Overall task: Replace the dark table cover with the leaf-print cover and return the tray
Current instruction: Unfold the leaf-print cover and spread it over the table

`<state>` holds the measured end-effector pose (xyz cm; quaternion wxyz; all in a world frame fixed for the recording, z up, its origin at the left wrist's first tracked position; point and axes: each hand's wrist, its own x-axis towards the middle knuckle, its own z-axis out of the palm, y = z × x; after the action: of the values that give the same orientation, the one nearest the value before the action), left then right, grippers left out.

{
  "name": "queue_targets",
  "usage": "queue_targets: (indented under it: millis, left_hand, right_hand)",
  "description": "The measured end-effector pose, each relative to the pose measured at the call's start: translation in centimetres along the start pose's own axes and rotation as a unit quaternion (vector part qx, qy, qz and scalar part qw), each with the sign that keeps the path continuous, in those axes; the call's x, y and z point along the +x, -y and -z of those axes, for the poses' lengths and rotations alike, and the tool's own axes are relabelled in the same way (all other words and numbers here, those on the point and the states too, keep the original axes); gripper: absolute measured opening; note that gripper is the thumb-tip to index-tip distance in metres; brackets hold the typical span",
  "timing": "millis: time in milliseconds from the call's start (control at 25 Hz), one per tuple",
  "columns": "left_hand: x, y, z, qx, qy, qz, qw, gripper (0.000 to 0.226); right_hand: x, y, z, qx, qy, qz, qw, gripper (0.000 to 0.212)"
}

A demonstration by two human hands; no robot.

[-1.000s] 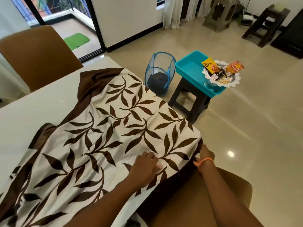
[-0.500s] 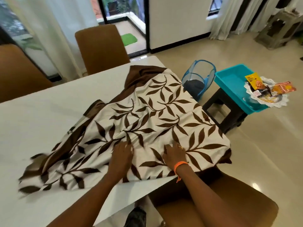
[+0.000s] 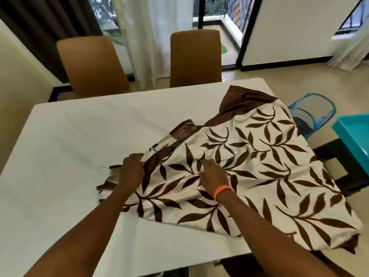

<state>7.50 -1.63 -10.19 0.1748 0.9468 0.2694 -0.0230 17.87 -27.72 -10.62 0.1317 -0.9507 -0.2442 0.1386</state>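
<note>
I see both hands down on the cover [image 3: 249,156], which lies partly unfolded over the right half of the table [image 3: 79,146]. The left hand [image 3: 130,172] rests at the cover's left edge, fingers bent over a bunched brown fold; I cannot tell whether it actually pinches the cloth or only presses it. The right hand [image 3: 213,174], with an orange band [image 3: 221,190] at the wrist, lies just right of the left one, palm down on the leaf print, fingers fairly straight and pointing away from me, holding nothing. Between the two hands the cloth is creased. Right of the right hand the cover spreads flat and its far-right corner hangs over the table's edge; beyond that hand a brown border is folded back and rumpled. Left of the left hand the table shows bare white. Well off to the right of the right hand, past the table, the tray [image 3: 353,136] sits on a dark stool [image 3: 335,168], cut by the frame edge, with a blue mesh basket [image 3: 311,116] just beyond it. Two brown chairs [image 3: 195,58] stand at the table's far side, beyond both hands
</note>
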Motion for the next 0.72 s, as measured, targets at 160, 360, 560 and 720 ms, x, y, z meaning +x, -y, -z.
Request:
queue_targets:
  millis: [160, 360, 560, 720]
  left_hand:
    - [4.2, 1.8, -0.7, -0.006, 0.098, -0.001, 0.995, 0.042]
    - [7.2, 4.6, -1.4, -0.05, 0.18, 0.01, 0.982, 0.02]
    - [9.2, 8.9, 1.3, -0.101, 0.221, 0.049, 0.969, 0.019]
    - [9.2, 13.7, 5.4, -0.017, 0.279, 0.08, 0.957, 0.02]
  right_hand:
    - [5.4, 6.3, -0.3, -0.058, 0.033, 0.067, 0.996, 0.06]
    - [10.1, 11.5, -1.7, -0.126, 0.146, 0.101, 0.976, 0.052]
    - [13.3, 10.9, 2.2, -0.022, 0.225, 0.142, 0.964, 0.01]
    - [15.5, 6.0, 8.0, 0.149, 0.264, -0.001, 0.953, 0.021]
